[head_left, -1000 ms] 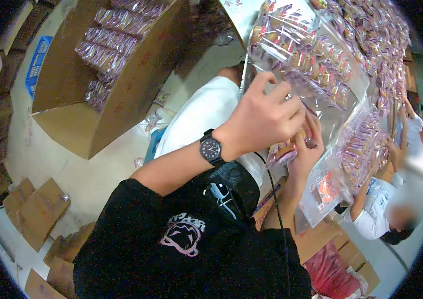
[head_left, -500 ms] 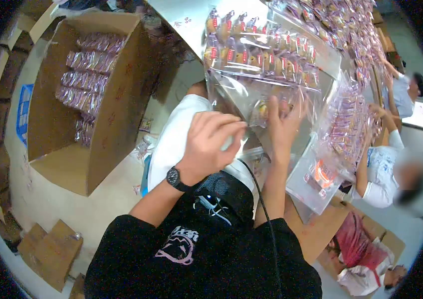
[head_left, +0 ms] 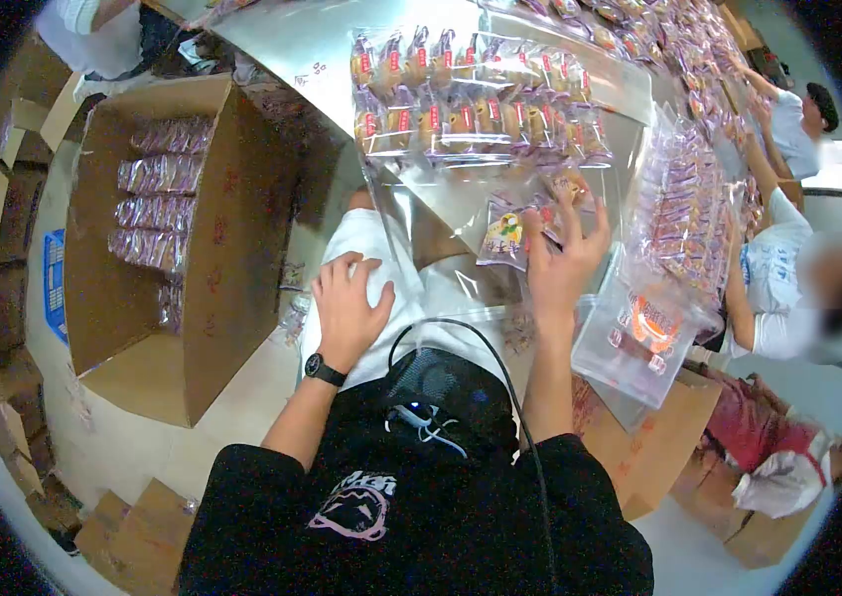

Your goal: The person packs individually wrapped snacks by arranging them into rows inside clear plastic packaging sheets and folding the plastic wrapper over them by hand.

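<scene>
My left hand [head_left: 350,303] rests on the white shorts [head_left: 361,243] over my thigh, fingers apart and empty. My right hand [head_left: 568,248] has its fingers spread over small wrapped packets at the lower part of a clear plastic bag [head_left: 431,209]; whether it is inside the bag is unclear. One packet [head_left: 504,236], with a yellow and white print, lies left of its thumb. Another packet [head_left: 568,187] is by the fingertips. Two rows of wrapped packets with red labels [head_left: 461,117] fill the bag's upper part.
At left stands an open carton [head_left: 205,288] holding rows of packets. A packed bag [head_left: 684,209] and a clear lidded box [head_left: 630,348] are at right. Many loose packets [head_left: 689,50] cover the table's far side. Several people [head_left: 783,263] are around the table.
My left hand has moved away from my right hand, down onto my thigh. My right hand has let the packets settle in the bag. The view has shifted, showing the rows more squarely.
</scene>
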Demonstrator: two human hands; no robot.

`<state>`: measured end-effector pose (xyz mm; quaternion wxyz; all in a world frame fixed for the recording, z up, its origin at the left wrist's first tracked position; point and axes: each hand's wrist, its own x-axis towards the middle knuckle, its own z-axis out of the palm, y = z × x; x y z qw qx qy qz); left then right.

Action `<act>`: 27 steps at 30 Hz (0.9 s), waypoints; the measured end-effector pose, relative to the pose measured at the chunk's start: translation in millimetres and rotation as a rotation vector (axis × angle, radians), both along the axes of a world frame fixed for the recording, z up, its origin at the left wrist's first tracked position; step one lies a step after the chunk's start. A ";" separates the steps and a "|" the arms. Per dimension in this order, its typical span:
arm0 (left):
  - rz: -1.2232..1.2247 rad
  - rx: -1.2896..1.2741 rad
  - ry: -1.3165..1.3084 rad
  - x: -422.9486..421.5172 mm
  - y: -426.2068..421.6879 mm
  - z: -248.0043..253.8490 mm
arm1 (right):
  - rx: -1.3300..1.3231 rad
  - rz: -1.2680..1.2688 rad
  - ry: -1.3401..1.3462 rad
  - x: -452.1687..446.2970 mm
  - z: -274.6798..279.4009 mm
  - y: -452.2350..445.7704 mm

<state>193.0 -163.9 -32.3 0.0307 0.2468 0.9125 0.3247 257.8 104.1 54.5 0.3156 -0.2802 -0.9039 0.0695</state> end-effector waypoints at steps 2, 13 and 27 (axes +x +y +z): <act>-0.010 -0.030 0.002 -5.2 5.7 -0.8 | 0.043 -0.021 0.031 7.3 -3.5 2.2; -0.036 -0.031 0.045 -15.7 14.8 -9.3 | -0.097 0.137 -0.166 38.0 6.4 -9.3; 0.234 0.871 -0.742 -29.1 -0.5 -17.1 | -0.362 0.380 0.133 -10.1 11.4 -44.0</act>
